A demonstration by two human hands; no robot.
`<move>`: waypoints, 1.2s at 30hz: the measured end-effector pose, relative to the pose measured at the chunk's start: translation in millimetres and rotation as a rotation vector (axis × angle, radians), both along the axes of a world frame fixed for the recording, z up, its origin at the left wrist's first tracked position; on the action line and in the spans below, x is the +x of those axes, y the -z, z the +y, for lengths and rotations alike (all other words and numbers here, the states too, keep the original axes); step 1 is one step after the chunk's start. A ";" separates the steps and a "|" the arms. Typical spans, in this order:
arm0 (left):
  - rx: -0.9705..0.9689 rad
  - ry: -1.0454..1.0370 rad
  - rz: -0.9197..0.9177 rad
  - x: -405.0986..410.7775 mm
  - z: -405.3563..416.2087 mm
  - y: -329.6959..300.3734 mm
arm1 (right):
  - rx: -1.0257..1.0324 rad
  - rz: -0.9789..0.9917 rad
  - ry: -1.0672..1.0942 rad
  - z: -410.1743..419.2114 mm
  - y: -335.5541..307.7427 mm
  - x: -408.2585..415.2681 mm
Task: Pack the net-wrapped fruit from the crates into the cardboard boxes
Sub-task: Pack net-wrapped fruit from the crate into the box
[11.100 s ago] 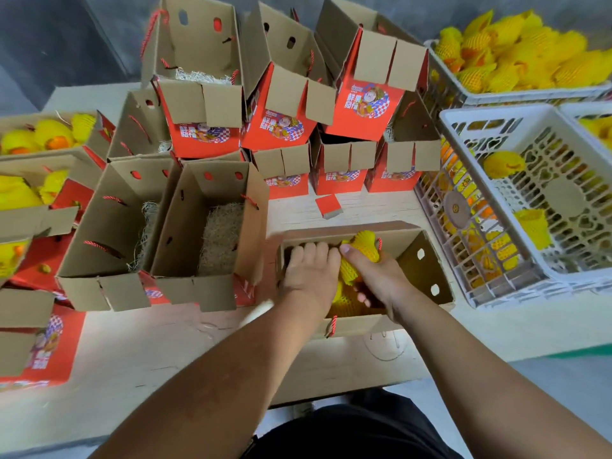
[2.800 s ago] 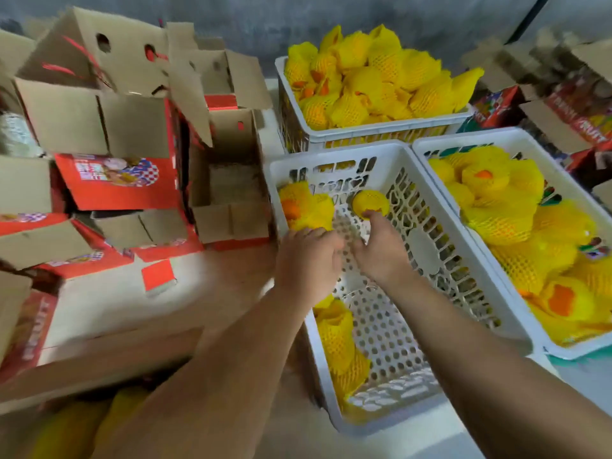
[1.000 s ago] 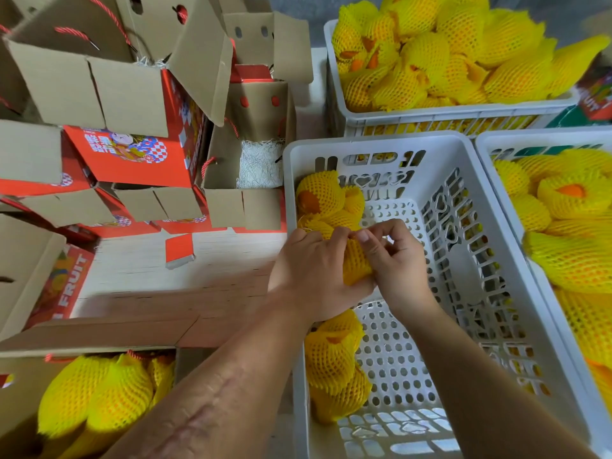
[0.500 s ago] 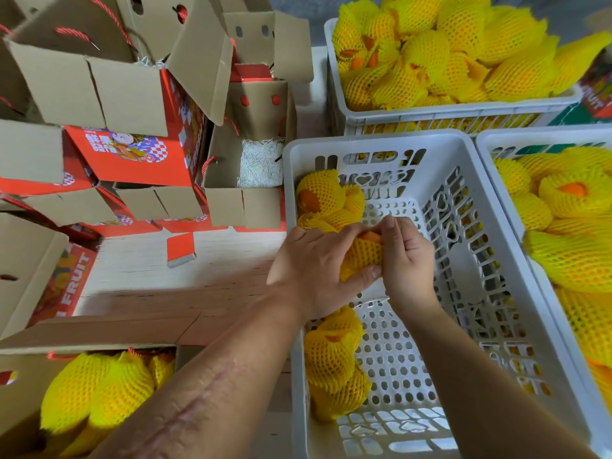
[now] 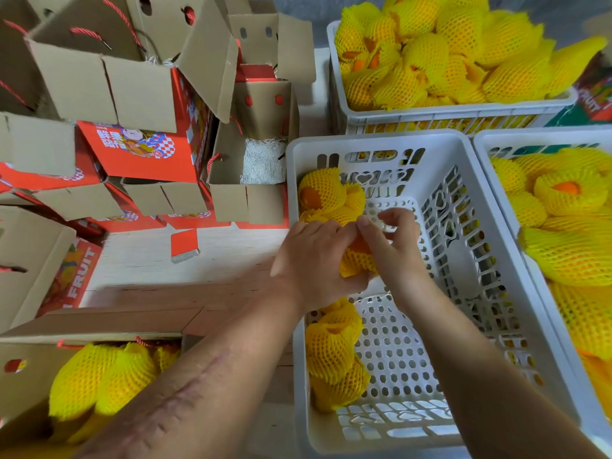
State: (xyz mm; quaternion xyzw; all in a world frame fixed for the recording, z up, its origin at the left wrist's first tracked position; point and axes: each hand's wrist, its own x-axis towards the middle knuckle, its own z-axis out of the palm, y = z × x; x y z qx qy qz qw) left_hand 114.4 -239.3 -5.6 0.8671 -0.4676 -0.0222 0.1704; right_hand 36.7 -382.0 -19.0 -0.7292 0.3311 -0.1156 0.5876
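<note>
Left hand (image 5: 311, 260): curled under and around one net-wrapped fruit (image 5: 357, 260), cupping it from the left above the near crate (image 5: 463, 180).
Right hand (image 5: 394, 250): fingertips pressed at the top of that same fruit, pinching the open rim of its yellow foam net beside the bare orange patch; outer fingers spread loosely.
Change since half a second back: flat clasp from the right replaced by a fingertip pinch; more orange skin exposed at the net's mouth.
Change since a few seconds back: fruit lifted off the crate floor, both hands brought together on it.
Meaning for the task: probably a net slipped out of place and being tugged back over the fruit before packing; not yet moving toward a box.
Fruit left in near crate: a cluster in the far left corner (image 5: 326, 197) and a pile along the near left wall (image 5: 334, 356); otherwise bare perforated floor, so nearly emptied.
Other supply: heaped far crate (image 5: 457, 114) and well-filled right crate (image 5: 490, 140).
Destination: open cardboard box (image 5: 92, 323) at lower left, already holding several netted fruit (image 5: 102, 379), likely next for this one.
Spare boxes: stack of open red-printed cartons (image 5: 132, 94) at upper left, one (image 5: 231, 200) showing pale shredded padding.
</note>
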 end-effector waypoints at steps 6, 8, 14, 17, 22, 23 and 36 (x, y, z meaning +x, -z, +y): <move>-0.232 -0.098 0.430 -6.3 3.8 -11.5 | 0.801 -0.183 -0.140 -6.4 -3.8 -29.6; -0.374 -0.225 0.658 -13.0 2.4 -20.1 | 0.669 -0.242 -0.069 -3.3 -1.2 -33.7; -0.357 -0.310 0.643 -16.5 -4.5 -34.2 | 0.360 -0.288 -0.105 -1.1 -2.0 -39.2; -0.456 -0.329 0.501 -18.1 -2.0 -33.9 | 0.602 -0.288 -0.082 -1.3 0.0 -39.3; -0.539 -0.272 0.374 -29.0 1.6 -20.0 | 0.292 -0.192 -0.044 4.8 -3.2 -37.2; -0.550 -0.291 0.391 -29.4 2.1 -17.7 | 0.223 -0.150 -0.052 4.6 -4.8 -37.3; -0.644 -0.172 0.269 -37.6 -1.1 -15.3 | 0.158 -0.107 -0.091 9.0 -9.6 -40.2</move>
